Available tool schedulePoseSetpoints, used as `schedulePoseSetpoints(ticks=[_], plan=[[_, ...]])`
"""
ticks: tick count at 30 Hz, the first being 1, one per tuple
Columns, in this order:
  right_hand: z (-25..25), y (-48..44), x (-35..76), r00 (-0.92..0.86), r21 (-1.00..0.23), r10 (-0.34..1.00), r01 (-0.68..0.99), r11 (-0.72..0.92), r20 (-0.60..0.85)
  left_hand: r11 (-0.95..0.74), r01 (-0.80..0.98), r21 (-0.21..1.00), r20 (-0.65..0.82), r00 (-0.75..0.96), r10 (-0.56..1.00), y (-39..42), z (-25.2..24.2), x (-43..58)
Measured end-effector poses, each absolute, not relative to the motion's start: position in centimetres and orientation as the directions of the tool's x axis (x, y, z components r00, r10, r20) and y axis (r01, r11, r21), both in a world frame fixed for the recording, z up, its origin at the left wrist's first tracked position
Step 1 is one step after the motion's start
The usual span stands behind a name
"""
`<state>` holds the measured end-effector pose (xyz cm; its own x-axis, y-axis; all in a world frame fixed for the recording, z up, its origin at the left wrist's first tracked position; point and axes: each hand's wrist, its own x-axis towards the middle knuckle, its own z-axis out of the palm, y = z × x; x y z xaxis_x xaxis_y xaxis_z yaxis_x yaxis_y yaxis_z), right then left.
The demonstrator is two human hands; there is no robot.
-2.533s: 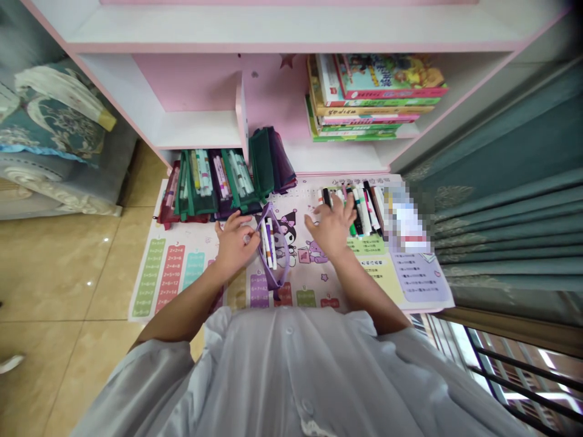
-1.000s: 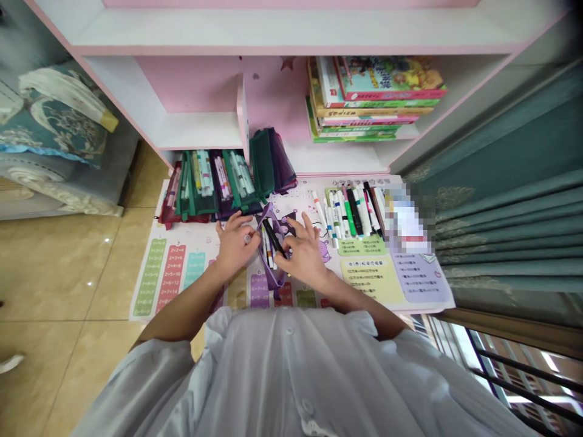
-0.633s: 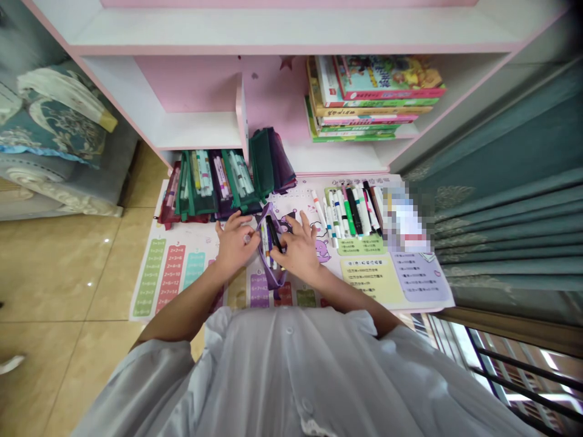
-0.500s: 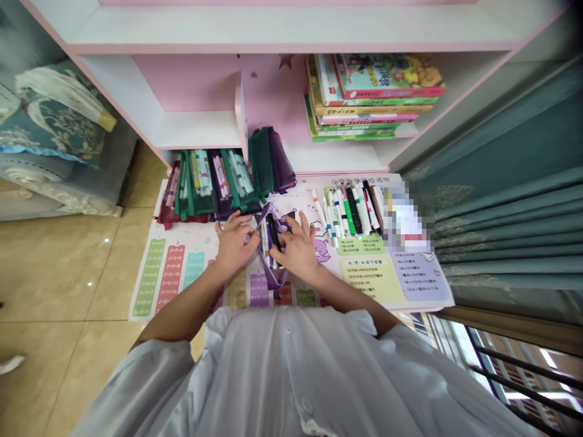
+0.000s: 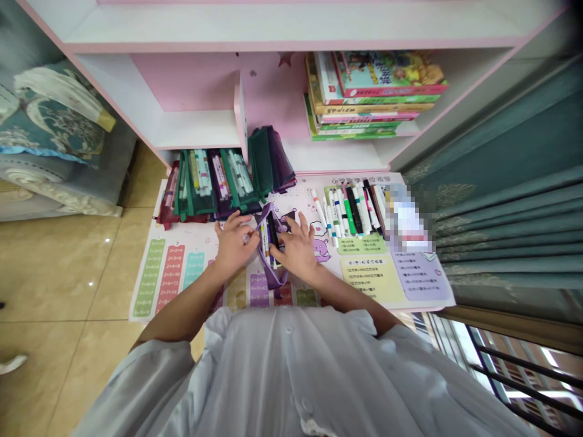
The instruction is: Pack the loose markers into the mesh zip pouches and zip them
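Observation:
A purple zippered pencil pouch (image 5: 274,279) lies on the printed mat with its mouth spread, and several markers (image 5: 266,240) are inside, a black marker (image 5: 272,226) among them. At the pouch's left rim, my left hand (image 5: 235,243) pinches the edge between thumb and index finger, its other fingers spread. My right hand (image 5: 298,247) is closed at the opposite rim with thumb and index finger, the thumb reaching over the markers. Its remaining fingers are raised, and part of the rim under them is hidden.
Filled mesh pouches (image 5: 200,188) lie at the back left, beside dark green and purple pouches (image 5: 268,161). Loose markers (image 5: 353,209) lie in a row on the right of the mat (image 5: 378,279). Stacked books (image 5: 373,100) stand on the shelf. A curtain (image 5: 501,200) hangs at right.

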<state>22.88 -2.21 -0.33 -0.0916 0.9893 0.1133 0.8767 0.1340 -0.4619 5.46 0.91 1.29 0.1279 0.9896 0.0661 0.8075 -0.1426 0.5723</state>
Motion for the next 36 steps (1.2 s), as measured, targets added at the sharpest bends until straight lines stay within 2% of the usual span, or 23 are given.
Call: schedulePoseSetpoints(ticks=[5,8,10,13,18,25,29,32,36], plan=[[-0.6,-1.3,24.5,-0.003,-0.486,0.952,0.860,0.158,0.306,-0.139,0.810,0.569,0.060,0.127,0.990,0.9,1.4,5.4],[-0.8,0.3,26.9,0.096,-0.407,0.906,0.909,0.089,0.412,-0.137,0.811,0.569,0.053,0.130,0.990,0.9,1.5,5.4],[-1.2,1.5,28.6,0.166,-0.319,0.904,0.947,-0.035,0.393,-0.134,0.811,0.570,0.048,0.130,0.990,0.9,1.6,5.5],[-1.9,2.8,30.5,0.230,-0.221,0.929,0.960,-0.169,0.289,-0.126,0.814,0.567,0.038,0.127,0.991,0.9,1.7,5.5],[-2.9,3.5,31.2,0.272,-0.178,0.944,0.954,-0.240,0.188,-0.129,0.814,0.566,0.044,0.126,0.991,0.9,1.7,5.5],[-2.9,3.4,31.0,0.232,-0.202,0.962,0.958,-0.202,0.141,-0.129,0.813,0.567,0.041,0.128,0.991,0.9,1.6,5.5],[-1.9,2.7,30.2,0.200,-0.288,0.960,0.948,-0.139,0.197,-0.139,0.801,0.582,0.055,0.132,0.990,1.0,1.4,5.4],[-0.5,1.3,29.0,0.156,-0.391,0.947,0.920,-0.035,0.282,-0.148,0.799,0.583,0.069,0.133,0.989,1.0,1.2,5.3],[1.2,-1.0,26.8,0.010,-0.485,0.942,0.859,0.164,0.336,-0.140,0.808,0.573,0.063,0.127,0.990,0.9,1.3,5.4]])
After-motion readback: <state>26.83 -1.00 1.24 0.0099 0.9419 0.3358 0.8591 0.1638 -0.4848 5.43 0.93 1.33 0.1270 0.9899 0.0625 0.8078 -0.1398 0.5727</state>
